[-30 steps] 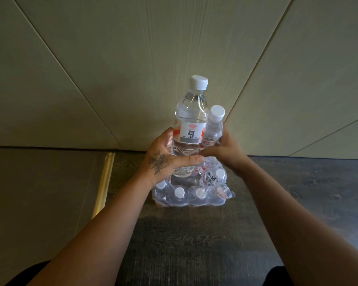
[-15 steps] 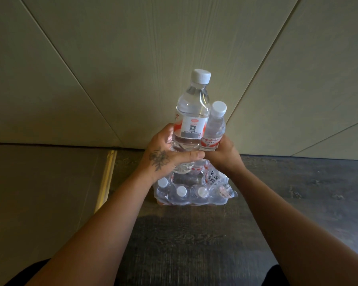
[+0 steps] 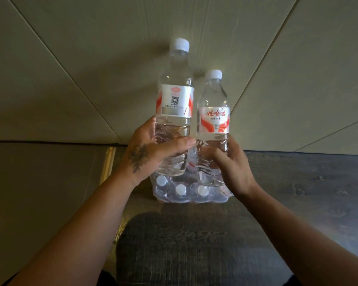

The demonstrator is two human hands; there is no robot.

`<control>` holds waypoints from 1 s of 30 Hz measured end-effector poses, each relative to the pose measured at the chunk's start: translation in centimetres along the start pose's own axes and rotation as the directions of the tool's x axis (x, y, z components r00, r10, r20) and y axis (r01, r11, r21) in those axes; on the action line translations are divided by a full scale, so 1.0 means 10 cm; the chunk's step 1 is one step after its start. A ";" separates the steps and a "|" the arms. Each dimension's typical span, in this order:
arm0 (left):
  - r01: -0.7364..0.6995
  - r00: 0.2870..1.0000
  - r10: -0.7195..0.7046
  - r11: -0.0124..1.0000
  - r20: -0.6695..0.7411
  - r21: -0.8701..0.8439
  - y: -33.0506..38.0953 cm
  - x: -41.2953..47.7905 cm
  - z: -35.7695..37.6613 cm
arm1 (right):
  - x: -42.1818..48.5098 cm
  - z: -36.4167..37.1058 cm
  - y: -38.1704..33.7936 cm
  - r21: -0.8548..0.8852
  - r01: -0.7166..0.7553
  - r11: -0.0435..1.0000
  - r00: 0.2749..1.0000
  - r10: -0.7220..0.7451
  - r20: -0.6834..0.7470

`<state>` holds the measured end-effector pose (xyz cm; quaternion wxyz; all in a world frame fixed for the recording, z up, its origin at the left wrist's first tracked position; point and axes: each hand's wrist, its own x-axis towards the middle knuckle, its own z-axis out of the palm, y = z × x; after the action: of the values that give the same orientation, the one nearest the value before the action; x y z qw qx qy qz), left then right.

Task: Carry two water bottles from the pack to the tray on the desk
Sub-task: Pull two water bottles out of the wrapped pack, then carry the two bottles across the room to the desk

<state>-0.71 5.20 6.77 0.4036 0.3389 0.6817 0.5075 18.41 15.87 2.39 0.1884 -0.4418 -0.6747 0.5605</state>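
Note:
I hold two clear water bottles upright, side by side, above the pack. My left hand (image 3: pixel 151 154) grips the lower body of the taller-looking left bottle (image 3: pixel 175 100), which has a white cap and a red and silver label. My right hand (image 3: pixel 229 166) grips the base of the right bottle (image 3: pixel 214 118), whose label shows red characters. Below them the shrink-wrapped pack (image 3: pixel 186 190) of several white-capped bottles sits on the dark floor against the wall. Neither the tray nor the desk is in view.
A beige panelled wall (image 3: pixel 91 69) rises right behind the pack. The dark wood-grain floor (image 3: pixel 194 244) meets a paler floor area (image 3: pixel 39 193) at a brass strip (image 3: pixel 108 164) on the left.
Both hands have lifted the two bottles higher, clear of the pack, and the bottles stand a little further apart. The view has closed in.

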 end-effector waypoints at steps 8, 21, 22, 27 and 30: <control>0.083 0.996 -0.086 0.993 -0.035 -0.081 -0.01 -0.12 -0.04 | -0.13 -0.01 -0.25 0.183 -0.010 0.983 0.999 0.002 0.043; 0.169 0.984 -0.174 0.978 -0.030 -0.123 0.45 -0.52 0.03 | -0.45 -0.21 -0.83 0.279 -0.112 0.954 0.994 0.103 0.048; 0.184 0.982 -0.188 0.975 -0.019 -0.123 0.57 -0.59 0.02 | -0.52 -0.25 -0.93 0.280 -0.120 0.952 0.993 0.112 0.045; 0.268 0.962 -0.274 0.951 -0.015 -0.152 1.42 -1.02 -0.14 | -0.93 -0.50 -1.71 0.286 -0.197 0.938 0.980 0.184 0.071; 0.313 0.948 -0.318 0.937 -0.007 -0.151 2.09 -1.32 -0.28 | -1.27 -0.70 -2.32 0.289 -0.229 0.929 0.973 0.213 0.087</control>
<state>3.76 -2.11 30.16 0.4933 0.1863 0.6937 0.4906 21.52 10.17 28.98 0.1700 -0.4660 -0.5334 0.6851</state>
